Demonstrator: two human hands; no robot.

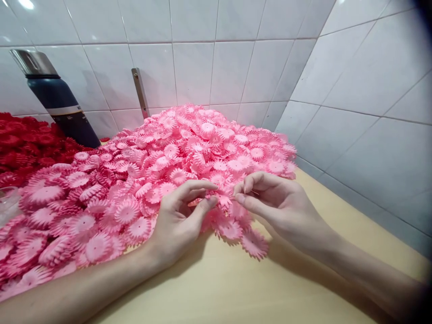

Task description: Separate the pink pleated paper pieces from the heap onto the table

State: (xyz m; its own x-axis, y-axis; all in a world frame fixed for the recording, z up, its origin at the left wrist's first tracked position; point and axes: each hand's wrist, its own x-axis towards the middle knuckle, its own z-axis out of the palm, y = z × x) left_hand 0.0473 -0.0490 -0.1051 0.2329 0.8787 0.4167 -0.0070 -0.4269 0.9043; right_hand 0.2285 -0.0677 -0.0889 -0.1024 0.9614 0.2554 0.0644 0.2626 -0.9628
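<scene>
At the far left edge sits something clear, perhaps plastic, cut off by the frame, with a heap of red pieces behind it. Next comes a dark blue bottle with a silver cap, slanting to the left in view; its base meets the edges of the red heap and the pink one. Further right, a narrow metal strip is fixed to the tiled back wall

The pink heap – round, frilled pieces, many with a small hole in the middle – spreads from the left foreground to well behind both hands. The left hand is at its front edge, palm inward, thumb and fingertips near each other; I cannot tell whether they grip a pink piece or only have the heap behind them. Just right of those fingertips, pink pieces show between the hands, and one loose piece lies lower down on the pale table

The right hand has thumb and fingertips drawn together in a pinch on a fine strand, too thin to identify. The right wall is tiled too
</scene>
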